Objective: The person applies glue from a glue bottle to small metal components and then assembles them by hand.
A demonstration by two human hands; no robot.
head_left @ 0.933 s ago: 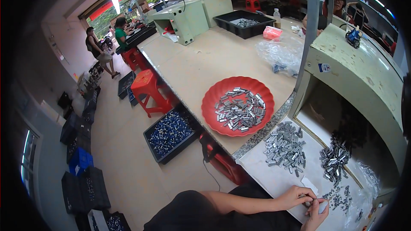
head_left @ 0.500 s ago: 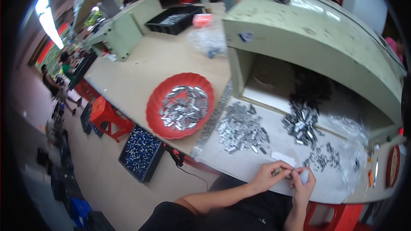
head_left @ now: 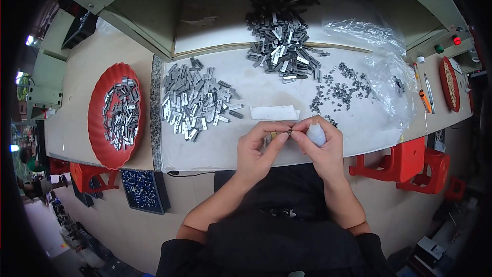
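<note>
My left hand (head_left: 258,150) is closed in a pinch over the table's near edge, around a small yellowish metal piece (head_left: 273,135) mostly covered by the fingers. Its fingertips meet those of my right hand (head_left: 325,150) at a tiny dark part too small to make out. Tucked in my right hand is a small white squeeze bottle (head_left: 316,134). Just beyond the hands lies a folded white cloth or paper (head_left: 274,113). Many small black parts (head_left: 342,90) are scattered to its right. A pile of silver metal clips (head_left: 197,100) lies to the left, and another heap (head_left: 282,46) spills from the cabinet.
A red scalloped bowl (head_left: 97,123) of metal pieces stands at left. Clear plastic (head_left: 392,95) covers part of the table at right, near an orange-handled cutter (head_left: 425,101) and another red dish (head_left: 447,79). The green cabinet (head_left: 138,25) overhangs the back. Red stools (head_left: 394,161) stand below.
My head has turned to the right and down, so the bench is now centred in view. My hands stay together at the table's near edge, with the bottle still in the right.
</note>
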